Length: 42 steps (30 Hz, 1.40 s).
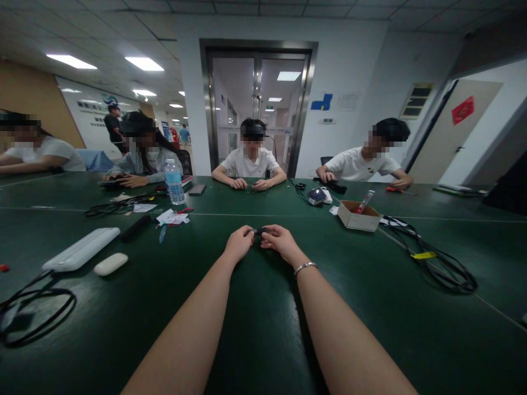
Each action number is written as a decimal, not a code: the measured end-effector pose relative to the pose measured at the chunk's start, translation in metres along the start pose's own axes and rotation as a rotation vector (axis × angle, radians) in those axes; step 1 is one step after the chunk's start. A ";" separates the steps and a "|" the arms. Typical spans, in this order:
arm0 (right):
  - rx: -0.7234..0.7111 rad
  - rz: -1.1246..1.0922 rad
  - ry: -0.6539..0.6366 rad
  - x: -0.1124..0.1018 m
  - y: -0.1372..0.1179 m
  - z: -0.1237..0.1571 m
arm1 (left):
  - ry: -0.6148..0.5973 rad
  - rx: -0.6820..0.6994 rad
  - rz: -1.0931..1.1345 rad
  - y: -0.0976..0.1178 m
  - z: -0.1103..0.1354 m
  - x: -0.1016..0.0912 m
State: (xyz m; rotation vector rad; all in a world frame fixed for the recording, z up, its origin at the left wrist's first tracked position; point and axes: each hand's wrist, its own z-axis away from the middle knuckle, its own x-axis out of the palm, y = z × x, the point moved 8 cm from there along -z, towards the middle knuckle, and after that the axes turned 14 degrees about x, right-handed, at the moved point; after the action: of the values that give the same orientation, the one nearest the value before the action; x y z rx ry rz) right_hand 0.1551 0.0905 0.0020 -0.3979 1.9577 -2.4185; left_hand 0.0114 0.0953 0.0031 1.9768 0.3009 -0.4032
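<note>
At far left, behind the green tabletop point(263, 334), a person point(53, 152) in white; on the near side, a red bit point(4, 267) at the very edge of view. Next, a looped black cable point(41, 339), running up to a white power bank point(82, 249), with a pale mouse point(111, 264) just beside. Farther back, a second person point(160, 159) in a striped sleeve, both hands around something dark, too small to tell. Then a black bar point(135, 227), a tangle of thin wires point(107, 207), and scraps of paper point(175, 217) with a red-handled tool point(186, 210) against them. Behind these, an upright bottle point(174, 184), capped, with a flat grid point(197, 190) to its right.

At centre, over the tabletop, left hand point(240, 245) pinching one end of a small dark piece point(259, 231); right hand point(282, 244) closed on the other end, with a bracelet point(305, 267) at the wrist. Directly across, a third person point(249, 160), hands low over the tabletop.

Farther right, a dark-faced gadget point(317, 196), then an open box point(357, 220) with a tube point(365, 202) leaning out. Beyond, a fourth person point(356, 164), one hand near an orange handle point(395, 190). Last, a coiled cord point(453, 285) with a yellow tag point(424, 255).
</note>
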 end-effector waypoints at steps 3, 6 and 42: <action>0.003 -0.009 -0.002 0.001 0.000 0.001 | -0.010 -0.015 0.022 0.003 0.001 0.000; 0.011 -0.020 -0.014 0.001 0.000 0.001 | -0.034 -0.025 0.045 0.005 0.003 0.000; 0.085 0.173 0.026 0.009 -0.008 0.008 | -0.022 0.083 0.081 0.023 0.007 0.000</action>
State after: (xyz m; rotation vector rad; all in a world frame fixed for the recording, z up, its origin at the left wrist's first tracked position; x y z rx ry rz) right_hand 0.1493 0.0834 0.0127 -0.1881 1.8077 -2.3983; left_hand 0.0195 0.0793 0.0194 2.0571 0.1918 -0.3907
